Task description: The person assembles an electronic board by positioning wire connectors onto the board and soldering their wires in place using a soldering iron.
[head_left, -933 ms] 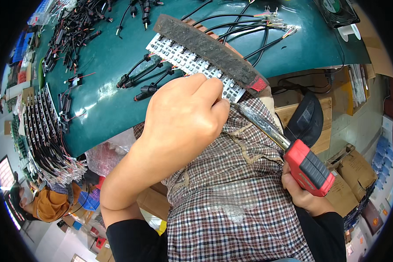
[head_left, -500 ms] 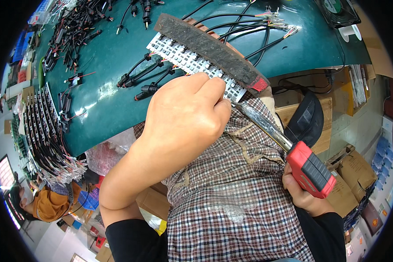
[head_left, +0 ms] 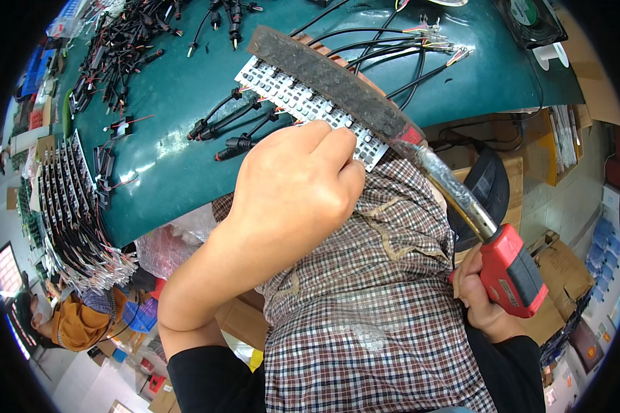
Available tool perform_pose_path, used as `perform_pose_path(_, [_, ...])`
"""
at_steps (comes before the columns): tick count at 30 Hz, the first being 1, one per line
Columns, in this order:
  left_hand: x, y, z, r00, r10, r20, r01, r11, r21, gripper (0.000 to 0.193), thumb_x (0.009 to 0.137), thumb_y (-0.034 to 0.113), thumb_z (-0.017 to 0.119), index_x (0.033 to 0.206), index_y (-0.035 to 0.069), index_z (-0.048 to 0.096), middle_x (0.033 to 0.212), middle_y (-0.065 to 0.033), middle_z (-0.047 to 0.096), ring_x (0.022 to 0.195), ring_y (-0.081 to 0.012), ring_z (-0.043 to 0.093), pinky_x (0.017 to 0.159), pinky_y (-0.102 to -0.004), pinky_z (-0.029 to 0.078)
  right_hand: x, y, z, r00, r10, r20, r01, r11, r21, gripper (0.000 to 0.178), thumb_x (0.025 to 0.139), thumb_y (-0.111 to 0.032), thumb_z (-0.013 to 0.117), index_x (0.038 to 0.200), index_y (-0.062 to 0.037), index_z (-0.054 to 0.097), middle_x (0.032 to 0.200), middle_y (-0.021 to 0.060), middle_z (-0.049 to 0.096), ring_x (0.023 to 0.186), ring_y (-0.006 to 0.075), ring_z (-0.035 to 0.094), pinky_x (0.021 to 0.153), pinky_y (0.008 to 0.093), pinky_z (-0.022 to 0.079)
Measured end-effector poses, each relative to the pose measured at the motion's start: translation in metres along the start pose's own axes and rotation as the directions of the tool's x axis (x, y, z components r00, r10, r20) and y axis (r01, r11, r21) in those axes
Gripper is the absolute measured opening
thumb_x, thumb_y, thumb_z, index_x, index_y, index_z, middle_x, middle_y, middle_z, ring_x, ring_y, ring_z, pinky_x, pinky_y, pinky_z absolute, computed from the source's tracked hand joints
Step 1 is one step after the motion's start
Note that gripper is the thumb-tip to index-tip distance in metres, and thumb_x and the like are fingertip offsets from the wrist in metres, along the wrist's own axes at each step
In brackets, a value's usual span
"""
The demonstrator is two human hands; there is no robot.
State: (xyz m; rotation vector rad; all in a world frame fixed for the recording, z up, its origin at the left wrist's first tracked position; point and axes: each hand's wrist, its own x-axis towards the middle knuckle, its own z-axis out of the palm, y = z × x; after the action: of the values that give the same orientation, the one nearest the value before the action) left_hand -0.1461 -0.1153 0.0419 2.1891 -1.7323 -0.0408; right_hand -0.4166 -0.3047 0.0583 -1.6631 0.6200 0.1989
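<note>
Left hand (head_left: 296, 177) curled at the near edge of my board (head_left: 289, 95), can't tell what it's gripping; right hand (head_left: 481, 303), farther off, clutches the iron (head_left: 488, 228), board slanting down-right

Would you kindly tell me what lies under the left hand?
The white circuit board shows on either side of the left hand; the part directly beneath is covered.

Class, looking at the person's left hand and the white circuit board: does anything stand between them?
Nothing visible does. The left hand is at the near edge of the white circuit board, though any grip is hidden beneath it. The dark bar lies along the board's far side, and the soldering iron is to the hand's right.
</note>
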Motion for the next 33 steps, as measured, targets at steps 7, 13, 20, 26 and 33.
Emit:
perform_pose_path(7, [-0.003,0.001,0.005,0.998,0.018,-0.054,-0.017,0.999,0.03,0.022,0.066,0.008,0.072,0.088,0.006,0.076,0.082,-0.0028,0.063,0.076,-0.0205,0.063,0.061,-0.0349,0.051,0.014,0.0,0.012,0.982,-0.122,-0.146,0.147,0.972,0.181,0.024,0.097,-0.022,0.063,0.099,-0.006,0.046,0.081,0.0054,0.05,0.05,0.0076,0.04,0.049,0.0259,0.042])
perform_pose_path(13, [-0.012,0.004,0.013,0.993,-0.006,-0.115,0.007,1.0,0.005,0.023,0.068,0.01,0.068,0.089,0.004,0.072,0.084,-0.0041,0.061,0.076,-0.0218,0.061,0.059,-0.0348,0.049,0.021,0.009,0.024,0.937,-0.186,-0.296,0.275,0.916,0.293,0.023,0.098,-0.02,0.061,0.106,-0.0033,0.047,0.085,0.0048,0.048,0.045,0.0046,0.032,0.047,0.0234,0.038])
perform_pose_path(20, [-0.027,0.028,0.028,0.912,-0.188,-0.366,0.2,0.98,-0.004,0.018,0.075,0.009,0.07,0.092,0.003,0.072,0.082,-0.0032,0.054,0.074,-0.0197,0.056,0.059,-0.0317,0.045,0.028,0.007,0.027,0.919,-0.234,-0.317,0.344,0.868,0.357,0.022,0.103,-0.009,0.05,0.123,0.0008,0.052,0.09,0.003,0.048,0.049,0.0031,0.032,0.049,0.0217,0.034])
perform_pose_path(26, [-0.043,0.033,0.027,0.848,-0.378,-0.372,0.294,0.919,-0.264,0.03,0.076,0.007,0.072,0.107,0.008,0.073,0.087,-0.0038,0.064,0.075,-0.0214,0.067,0.061,-0.0329,0.055,0.036,0.005,0.026,0.886,-0.354,-0.301,0.439,0.85,0.292,0.026,0.104,-0.007,0.047,0.126,0.0037,0.056,0.086,0.0024,0.049,0.049,0.0033,0.03,0.049,0.0227,0.034])
perform_pose_path(33, [-0.107,-0.114,-0.033,0.605,-0.59,-0.534,0.736,0.67,0.094,0.03,0.084,0.006,0.073,0.113,0.011,0.071,0.115,-0.0079,0.066,0.106,-0.0304,0.061,0.09,-0.0424,0.05,0.037,-0.005,0.028,0.894,-0.343,-0.289,0.421,0.864,0.277,0.028,0.104,-0.008,0.048,0.126,0.007,0.055,0.082,0.0019,0.049,0.048,0.0038,0.03,0.049,0.0229,0.035])
